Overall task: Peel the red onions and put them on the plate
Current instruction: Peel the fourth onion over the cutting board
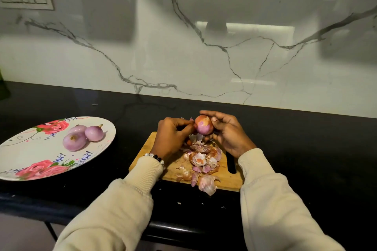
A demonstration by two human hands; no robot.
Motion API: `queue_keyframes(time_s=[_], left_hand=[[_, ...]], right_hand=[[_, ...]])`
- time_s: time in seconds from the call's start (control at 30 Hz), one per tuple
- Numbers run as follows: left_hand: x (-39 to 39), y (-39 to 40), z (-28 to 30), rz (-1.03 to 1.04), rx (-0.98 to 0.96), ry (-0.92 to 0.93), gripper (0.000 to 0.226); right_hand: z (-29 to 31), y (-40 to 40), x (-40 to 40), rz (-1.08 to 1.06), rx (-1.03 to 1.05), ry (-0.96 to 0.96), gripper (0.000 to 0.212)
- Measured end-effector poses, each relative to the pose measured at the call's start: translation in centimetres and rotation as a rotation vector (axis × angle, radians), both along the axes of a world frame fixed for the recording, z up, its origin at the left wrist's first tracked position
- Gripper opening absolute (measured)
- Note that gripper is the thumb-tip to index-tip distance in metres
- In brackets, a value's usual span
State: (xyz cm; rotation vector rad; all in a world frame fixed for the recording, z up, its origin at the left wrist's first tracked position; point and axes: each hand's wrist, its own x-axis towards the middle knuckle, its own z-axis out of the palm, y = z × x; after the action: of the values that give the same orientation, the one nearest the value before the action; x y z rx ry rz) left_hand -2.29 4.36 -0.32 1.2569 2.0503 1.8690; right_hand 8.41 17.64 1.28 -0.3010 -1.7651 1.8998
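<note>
A half-peeled red onion [203, 124], pink with an orange patch of skin, is held above the wooden cutting board [228, 179]. My right hand [226, 132] curls round its right side. My left hand [173, 134] pinches at the skin on its left side. A heap of onion peels [201, 159] lies on the board under the hands. Three peeled onions [81, 135] sit on the floral plate [26, 153] at the left.
The board lies on a black counter [306, 149] against a marble backsplash. A dark knife handle [231, 162] shows on the board beside my right wrist. One big peel [207, 185] hangs over the board's near edge. The counter's front edge runs close below.
</note>
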Motion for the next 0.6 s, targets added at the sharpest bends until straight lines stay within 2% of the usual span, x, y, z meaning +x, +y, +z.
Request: queue_keyframes(time_s=[0.3,0.6], left_hand=[[-0.19,0.17,-0.22,-0.008,-0.024,-0.006,0.012],[-0.16,0.09,-0.23,-0.035,-0.024,-0.063,0.018]], right_hand=[[-0.73,0.42,-0.34,-0.032,0.158,-0.011,0.031],[-0.85,0.43,-0.51,-0.042,0.189,-0.03,0.031]])
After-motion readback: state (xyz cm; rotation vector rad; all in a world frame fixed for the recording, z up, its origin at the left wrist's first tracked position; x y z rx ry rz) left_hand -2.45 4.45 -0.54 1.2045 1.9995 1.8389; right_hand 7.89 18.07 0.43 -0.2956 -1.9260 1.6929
